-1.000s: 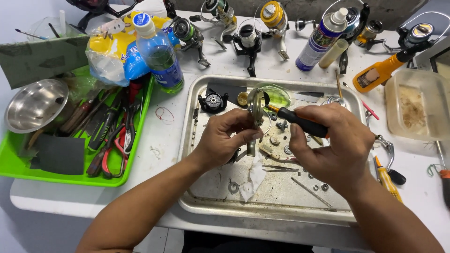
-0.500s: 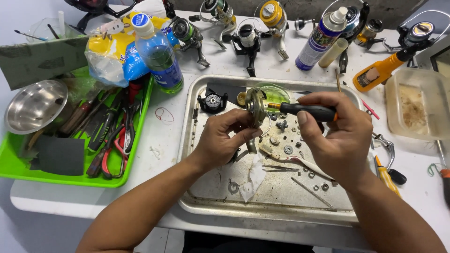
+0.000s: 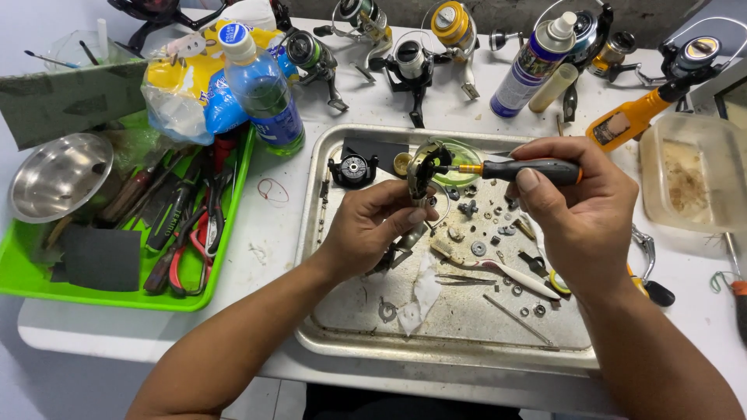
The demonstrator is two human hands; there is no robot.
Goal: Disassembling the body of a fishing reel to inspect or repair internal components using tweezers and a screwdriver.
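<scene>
At the centre of the frame, a metal tray point(image 3: 327, 342) is set on a white desk point(image 3: 272, 225), and two bare hands are held above it. The left hand point(image 3: 372, 227) is closed around a partly stripped fishing reel body point(image 3: 421, 173), which is gripped between thumb and fingers and held upright over the upper middle of the tray. The right hand point(image 3: 580, 214) is closed around the black handle of a screwdriver point(image 3: 513, 168), which is held level with its orange-collared tip touching the reel body from the right.

Across the tray floor, small screws, washers and gears point(image 3: 482, 233) are scattered, along with a scrap of white tissue point(image 3: 420, 292) near the lower middle. A black round reel part point(image 3: 354, 168) is seen at the tray's upper left.

At the left of the frame, a green tray point(image 3: 117, 299) is filled with pliers and other hand tools point(image 3: 187, 225), and a steel bowl point(image 3: 58, 175) rests at its far left. A blue-labelled water bottle point(image 3: 261, 89) stands at upper left. Along the top edge, several fishing reels point(image 3: 408, 66) are lined up, with a spray can point(image 3: 537, 66) at upper right. A clear plastic container point(image 3: 689, 175) is placed at the right edge.
</scene>
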